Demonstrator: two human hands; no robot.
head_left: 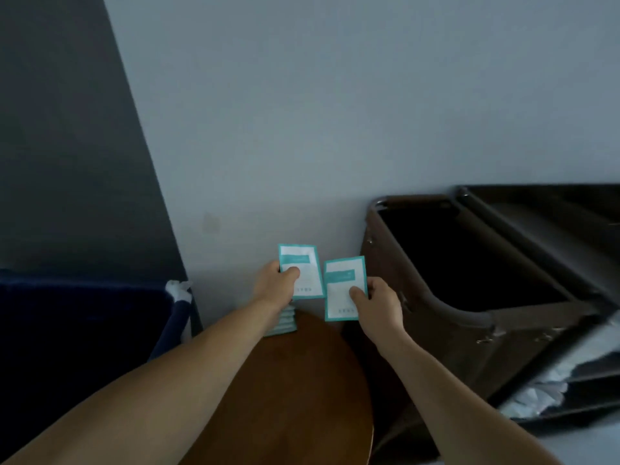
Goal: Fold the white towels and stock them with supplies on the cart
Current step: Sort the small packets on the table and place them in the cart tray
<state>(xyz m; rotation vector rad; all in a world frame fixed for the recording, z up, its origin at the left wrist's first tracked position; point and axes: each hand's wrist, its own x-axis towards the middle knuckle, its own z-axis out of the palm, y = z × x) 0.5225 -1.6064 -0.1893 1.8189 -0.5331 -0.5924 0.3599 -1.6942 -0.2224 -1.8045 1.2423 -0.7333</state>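
Observation:
My left hand pinches a flat white packet with a teal border, thumb on its front. My right hand pinches a second packet of the same kind, held just right of and slightly lower than the first. Both packets are upright, facing me, above the far end of a round brown table. A small stack of similar packets lies on the table under my left wrist, partly hidden. The cart stands to the right with its dark brown bag open.
A pale wall fills the background, with a dark grey panel at the left. A dark blue fabric bin stands at the lower left. White crumpled material shows on the cart's lower right shelf.

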